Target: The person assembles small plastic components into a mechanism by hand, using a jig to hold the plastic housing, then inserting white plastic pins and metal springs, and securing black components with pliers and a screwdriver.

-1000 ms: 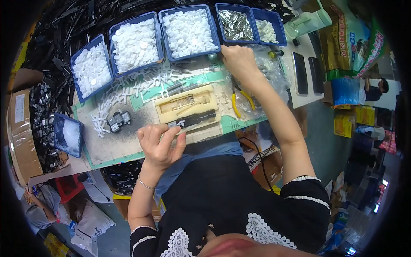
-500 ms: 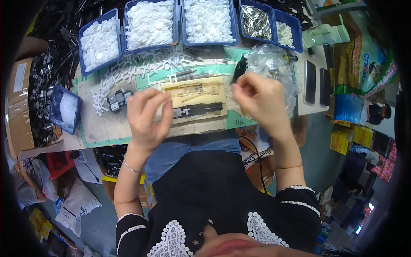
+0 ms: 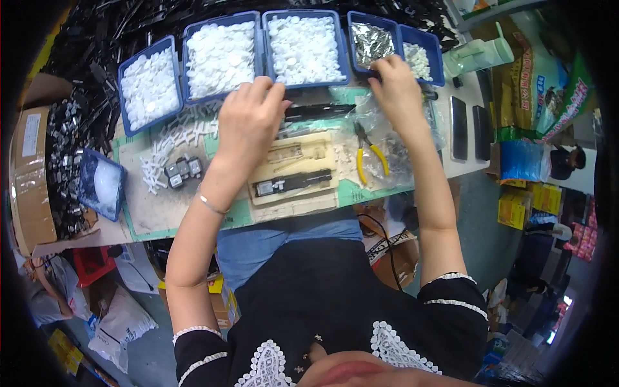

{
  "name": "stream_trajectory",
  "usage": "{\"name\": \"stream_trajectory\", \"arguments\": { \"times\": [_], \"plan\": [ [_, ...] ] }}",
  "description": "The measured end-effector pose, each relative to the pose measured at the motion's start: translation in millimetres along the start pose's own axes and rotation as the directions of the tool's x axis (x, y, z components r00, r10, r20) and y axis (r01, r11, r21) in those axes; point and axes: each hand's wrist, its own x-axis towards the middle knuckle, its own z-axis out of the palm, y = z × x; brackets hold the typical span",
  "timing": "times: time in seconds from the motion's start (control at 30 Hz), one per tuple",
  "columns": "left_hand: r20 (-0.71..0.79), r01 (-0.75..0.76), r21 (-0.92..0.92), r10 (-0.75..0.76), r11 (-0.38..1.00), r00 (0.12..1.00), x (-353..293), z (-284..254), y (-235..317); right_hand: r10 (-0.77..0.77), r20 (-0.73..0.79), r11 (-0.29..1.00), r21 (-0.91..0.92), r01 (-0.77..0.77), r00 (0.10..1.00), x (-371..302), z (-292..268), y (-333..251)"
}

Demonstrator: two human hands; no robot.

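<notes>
Right hand (image 3: 396,90) reaches to the blue bin of metal parts (image 3: 373,40), fingers curled at its near rim — grip contents cannot be told. Left hand (image 3: 248,122), loosely open and empty, hovers over the beige jig (image 3: 293,174) on the worktop (image 3: 161,206); pick one part only.

The left grip (image 3: 248,122) lies palm down, fingers spread, over the top end of a cream-coloured jig (image 3: 293,174) that sits flat on the green mat. Its fingertips reach the lower rim of a blue bin of white round parts (image 3: 222,58). A long black part (image 3: 293,182) lies crosswise in the jig's lower slot, bare and untouched. The right grip (image 3: 396,90) rests with curled fingers at the near rim of a smaller blue bin of shiny metal pieces (image 3: 373,42); what it pinches cannot be told.
</notes>
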Motion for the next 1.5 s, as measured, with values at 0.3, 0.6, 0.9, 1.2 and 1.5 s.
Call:
{"name": "stream_trajectory", "arguments": {
  "times": [0.3, 0.6, 0.9, 1.2, 1.5],
  "plan": [
    [-0.021, -0.015, 0.033, 0.016, 0.999, 1.0, 10.9, 31.7, 0.8, -0.19, 0.06, 0.966, 0.188, 0.176, 0.98, -7.9, 11.9, 14.4],
    [-0.052, 0.004, 0.059, -0.001, 0.998, 0.999, 14.5, 34.5, 5.5, -0.166, 0.012, 0.958, 0.238, 0.158, 0.986, -1.6, 16.5, 8.1],
    [-0.084, 0.126, -0.101, -0.135, 0.987, 0.987, 10.7, 19.5, 7.5, 0.032, 0.157, 0.877, 0.47, -0.103, 0.987, 39.0, 1.4, 19.0],
    [-0.092, 0.308, 0.029, -0.304, 0.951, 0.948, 22.2, -17.0, -50.8, -0.123, 0.089, 0.984, -0.117, 0.133, 0.988, 65.0, 34.0, 18.2],
    [0.125, 0.37, 0.098, -0.38, 0.924, 0.917, 57.0, 18.4, -70.5, 0.277, -0.113, 0.825, 0.537, -0.176, 0.954, 56.0, 30.1, 14.0]
  ]
}}
